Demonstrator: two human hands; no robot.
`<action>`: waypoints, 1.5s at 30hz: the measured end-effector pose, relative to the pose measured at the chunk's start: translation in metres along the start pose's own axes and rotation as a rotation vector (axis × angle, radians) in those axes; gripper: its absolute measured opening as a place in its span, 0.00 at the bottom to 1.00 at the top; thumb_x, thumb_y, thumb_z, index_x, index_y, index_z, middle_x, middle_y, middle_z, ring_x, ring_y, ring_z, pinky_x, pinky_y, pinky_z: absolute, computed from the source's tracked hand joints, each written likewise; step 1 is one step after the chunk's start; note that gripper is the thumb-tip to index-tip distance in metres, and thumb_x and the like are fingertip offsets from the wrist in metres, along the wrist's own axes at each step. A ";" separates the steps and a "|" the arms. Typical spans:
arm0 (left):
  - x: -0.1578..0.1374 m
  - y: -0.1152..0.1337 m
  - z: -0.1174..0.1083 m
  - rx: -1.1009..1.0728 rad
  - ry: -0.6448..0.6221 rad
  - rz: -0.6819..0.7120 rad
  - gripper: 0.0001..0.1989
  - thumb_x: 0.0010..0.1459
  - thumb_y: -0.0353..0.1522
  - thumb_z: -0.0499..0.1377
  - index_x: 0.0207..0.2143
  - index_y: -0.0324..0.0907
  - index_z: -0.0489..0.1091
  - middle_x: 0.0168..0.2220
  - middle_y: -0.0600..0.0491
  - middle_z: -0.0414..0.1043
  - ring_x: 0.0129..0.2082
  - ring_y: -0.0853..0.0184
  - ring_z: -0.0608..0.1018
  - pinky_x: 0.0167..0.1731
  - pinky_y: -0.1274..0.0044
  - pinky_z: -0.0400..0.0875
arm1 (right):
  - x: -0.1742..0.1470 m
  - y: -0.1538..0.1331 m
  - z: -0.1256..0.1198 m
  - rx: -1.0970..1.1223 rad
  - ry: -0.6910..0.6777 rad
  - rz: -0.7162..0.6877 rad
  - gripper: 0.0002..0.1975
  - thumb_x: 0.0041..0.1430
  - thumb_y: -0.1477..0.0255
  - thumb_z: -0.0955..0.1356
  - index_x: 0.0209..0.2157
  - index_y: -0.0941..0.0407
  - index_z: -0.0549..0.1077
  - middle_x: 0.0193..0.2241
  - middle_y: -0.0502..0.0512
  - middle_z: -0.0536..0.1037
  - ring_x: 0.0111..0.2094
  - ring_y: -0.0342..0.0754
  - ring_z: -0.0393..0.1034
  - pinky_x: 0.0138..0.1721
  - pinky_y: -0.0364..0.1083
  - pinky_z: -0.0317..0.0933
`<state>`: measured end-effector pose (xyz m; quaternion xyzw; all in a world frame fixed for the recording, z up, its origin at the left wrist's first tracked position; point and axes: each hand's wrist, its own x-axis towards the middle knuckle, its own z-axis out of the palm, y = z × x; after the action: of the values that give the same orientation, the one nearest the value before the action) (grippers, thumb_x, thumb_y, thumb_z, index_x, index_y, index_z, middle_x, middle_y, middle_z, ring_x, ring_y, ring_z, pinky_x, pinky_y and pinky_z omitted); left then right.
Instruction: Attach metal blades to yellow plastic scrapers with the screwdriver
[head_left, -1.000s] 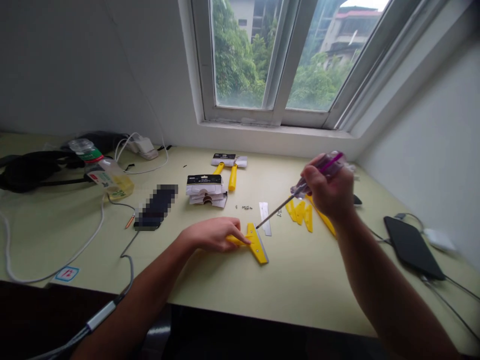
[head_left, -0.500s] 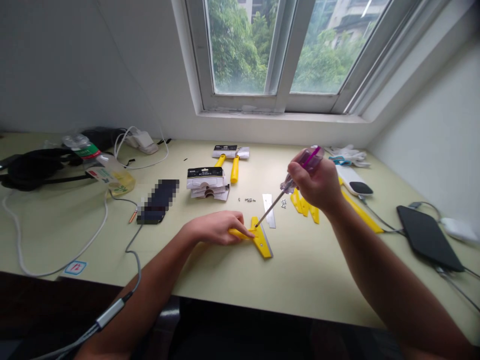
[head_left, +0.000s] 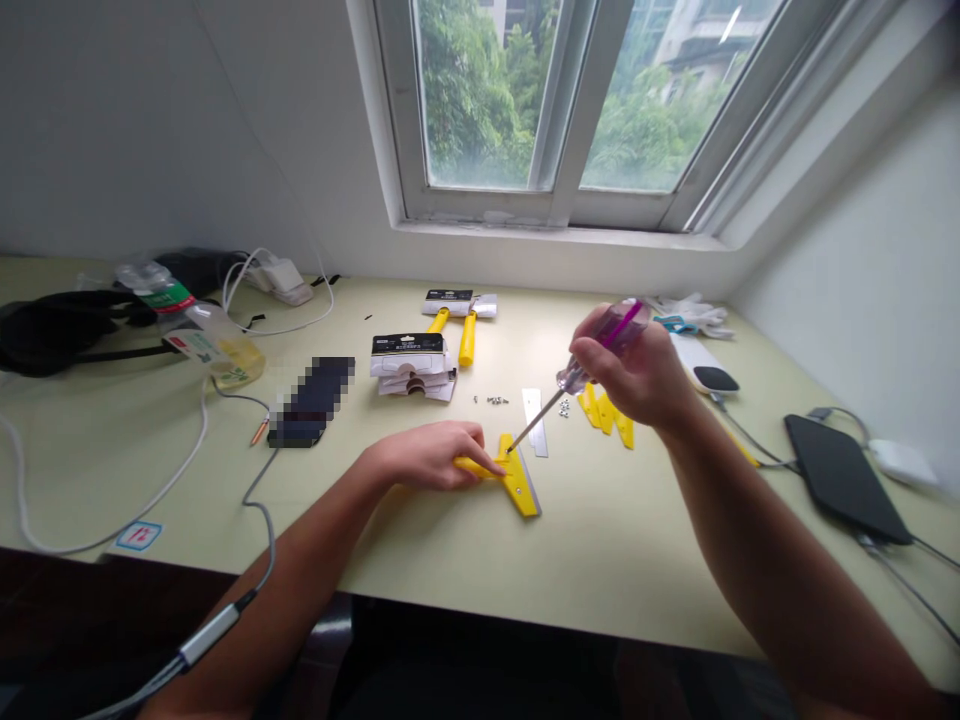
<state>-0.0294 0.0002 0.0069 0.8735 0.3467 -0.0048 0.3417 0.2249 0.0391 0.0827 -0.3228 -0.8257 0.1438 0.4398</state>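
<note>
The screwdriver (head_left: 573, 377) tip has moved from the blade-side edge of the yellow scraper (head_left: 520, 483) inward onto its head, the right hand (head_left: 628, 365) wrapped round the driver's handle, the left hand (head_left: 435, 456) gripping the scraper. The scraper lies on the pale green table (head_left: 600, 560), near a loose blade (head_left: 540, 442) and small screws (head_left: 496, 401); beyond, a grey-framed window (head_left: 574, 120) in a pale wall (head_left: 187, 130) shows trees (head_left: 476, 110).

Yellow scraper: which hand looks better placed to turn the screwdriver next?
Probably the right hand: it holds the screwdriver by its handle, with the tip at the head of the yellow scraper. The left hand is occupied holding the scraper's handle.
</note>
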 end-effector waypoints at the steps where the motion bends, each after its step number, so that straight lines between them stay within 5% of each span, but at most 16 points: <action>1: 0.000 -0.001 0.000 0.003 0.002 -0.004 0.18 0.60 0.34 0.57 0.53 0.56 0.72 0.41 0.53 0.67 0.39 0.68 0.71 0.41 0.78 0.63 | 0.000 -0.004 -0.003 0.045 -0.072 -0.016 0.11 0.60 0.65 0.65 0.28 0.57 0.70 0.24 0.50 0.74 0.23 0.43 0.69 0.26 0.43 0.62; 7: 0.000 -0.004 0.000 0.016 0.017 -0.018 0.19 0.60 0.33 0.57 0.53 0.58 0.71 0.42 0.53 0.67 0.38 0.68 0.71 0.42 0.77 0.63 | 0.001 -0.026 -0.011 0.011 -0.254 0.001 0.10 0.61 0.64 0.65 0.34 0.57 0.69 0.27 0.50 0.74 0.25 0.42 0.69 0.27 0.42 0.62; 12: -0.002 -0.003 -0.001 0.004 0.021 -0.023 0.20 0.60 0.33 0.57 0.54 0.58 0.71 0.43 0.53 0.67 0.39 0.67 0.71 0.43 0.77 0.63 | 0.002 -0.013 -0.005 -0.075 -0.018 0.102 0.13 0.59 0.60 0.68 0.38 0.54 0.65 0.25 0.47 0.74 0.24 0.43 0.69 0.27 0.43 0.63; 17: -0.004 0.001 -0.003 -0.021 0.045 -0.019 0.18 0.60 0.38 0.57 0.53 0.56 0.72 0.45 0.52 0.67 0.40 0.67 0.72 0.44 0.77 0.64 | 0.002 -0.009 -0.034 0.036 0.196 0.107 0.11 0.62 0.60 0.65 0.33 0.53 0.66 0.25 0.49 0.72 0.26 0.45 0.69 0.27 0.45 0.63; 19: -0.004 0.002 -0.004 -0.037 0.065 -0.025 0.18 0.61 0.39 0.57 0.53 0.54 0.72 0.46 0.52 0.67 0.40 0.67 0.72 0.44 0.77 0.64 | 0.002 -0.016 -0.048 0.144 0.084 0.126 0.09 0.62 0.63 0.65 0.35 0.53 0.65 0.29 0.50 0.74 0.28 0.45 0.69 0.27 0.45 0.63; 22: -0.004 0.003 -0.006 -0.046 0.091 -0.039 0.18 0.61 0.40 0.56 0.53 0.53 0.71 0.46 0.52 0.68 0.40 0.67 0.72 0.42 0.78 0.64 | 0.003 -0.022 -0.051 0.077 -0.266 0.164 0.06 0.61 0.67 0.65 0.36 0.54 0.65 0.32 0.51 0.74 0.27 0.43 0.67 0.28 0.44 0.61; 25: -0.005 0.006 -0.006 -0.038 0.099 -0.045 0.19 0.61 0.41 0.55 0.54 0.51 0.72 0.46 0.51 0.70 0.39 0.67 0.72 0.40 0.78 0.64 | -0.005 -0.009 -0.025 -0.262 -0.558 0.159 0.05 0.58 0.68 0.66 0.32 0.54 0.66 0.28 0.50 0.71 0.27 0.43 0.64 0.28 0.43 0.56; 29: -0.006 0.006 -0.005 -0.023 0.102 -0.031 0.19 0.61 0.41 0.56 0.53 0.50 0.72 0.44 0.51 0.70 0.37 0.68 0.72 0.38 0.79 0.64 | -0.031 0.028 0.020 -0.413 -0.865 0.208 0.14 0.52 0.61 0.70 0.33 0.55 0.68 0.35 0.56 0.72 0.31 0.47 0.67 0.28 0.44 0.56; 35: -0.005 0.001 -0.002 -0.006 0.121 -0.026 0.19 0.60 0.42 0.56 0.53 0.53 0.72 0.43 0.52 0.70 0.39 0.66 0.72 0.42 0.77 0.64 | -0.051 0.053 0.040 -0.461 -0.884 0.173 0.14 0.55 0.61 0.69 0.38 0.54 0.68 0.41 0.56 0.72 0.33 0.48 0.69 0.30 0.44 0.58; 45: -0.005 0.002 -0.002 -0.005 0.126 -0.034 0.19 0.60 0.42 0.56 0.53 0.52 0.72 0.44 0.51 0.70 0.40 0.65 0.73 0.43 0.77 0.64 | -0.017 0.074 0.054 -0.527 -0.845 0.170 0.10 0.59 0.66 0.66 0.40 0.56 0.71 0.43 0.60 0.72 0.39 0.52 0.72 0.36 0.46 0.60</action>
<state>-0.0320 -0.0028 0.0108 0.8651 0.3825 0.0453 0.3213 0.2178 0.0865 0.0025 -0.4024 -0.9106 0.0839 -0.0424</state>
